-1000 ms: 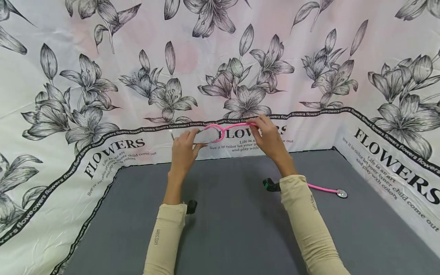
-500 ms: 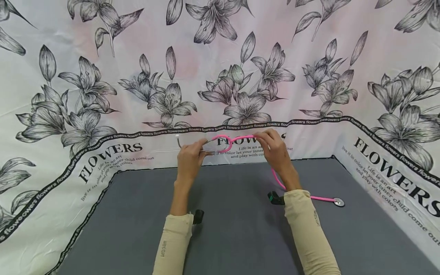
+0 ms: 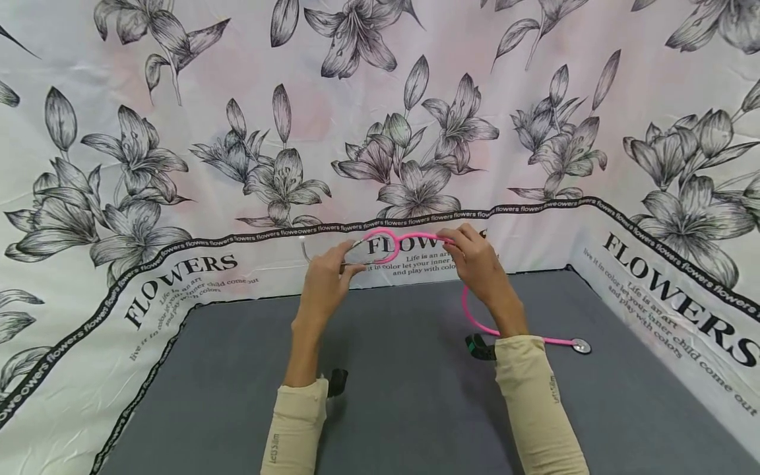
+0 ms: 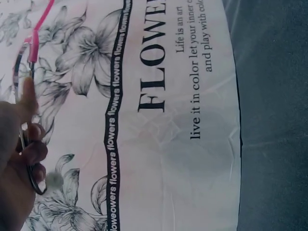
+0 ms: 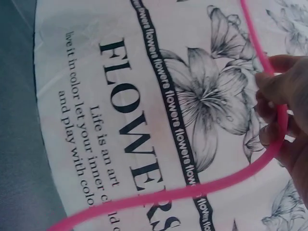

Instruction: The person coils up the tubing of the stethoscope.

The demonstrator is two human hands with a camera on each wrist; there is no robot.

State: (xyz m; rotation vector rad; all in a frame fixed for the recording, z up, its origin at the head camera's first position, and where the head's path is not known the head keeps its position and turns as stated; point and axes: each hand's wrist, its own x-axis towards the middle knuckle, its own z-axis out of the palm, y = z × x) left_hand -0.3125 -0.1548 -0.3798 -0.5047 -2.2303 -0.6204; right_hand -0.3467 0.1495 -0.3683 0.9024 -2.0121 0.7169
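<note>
Pale cloth (image 3: pixel 368 39) for a backdrop, flushed pink in patches, printed with gray line-drawn lilies (image 3: pixel 418 188); low across it a black band (image 3: pixel 356 227) of repeated "flowers", with large capitals (image 4: pixel 153 57) and smaller text beneath. Dark gray tabletop (image 3: pixel 392 382) in front, meeting the cloth at a black edge. Aloft near the far edge, between both hands: a stethoscope (image 3: pixel 384 231), pink and metal, held roughly level above the table. Ear-tube end toward the left, pink fork (image 3: pixel 396 247) in the middle, single tube toward the right. In the left hand (image 3: pixel 323 274), metal ear tubes (image 4: pixel 18 67) gripped, fingers curled round them in the left wrist view, thumb toward the fork; one pale ear tip (image 3: pixel 301 240) jutting out past the hand. Other tip hard to make out. In the right hand (image 3: pixel 475 260), pink tube (image 3: pixel 421 235) pinched between thumb and fingers, right of the fork. From that grip, down in a loose curve to the tabletop, partly hidden by the right forearm, and out beyond it to a round metal chest piece (image 3: pixel 582 346), lying on the table. Beige sleeves (image 3: pixel 537 396) on both forearms; at each cuff's inner side, a black wrist device (image 3: pixel 479 348), green-patched on the right.
</note>
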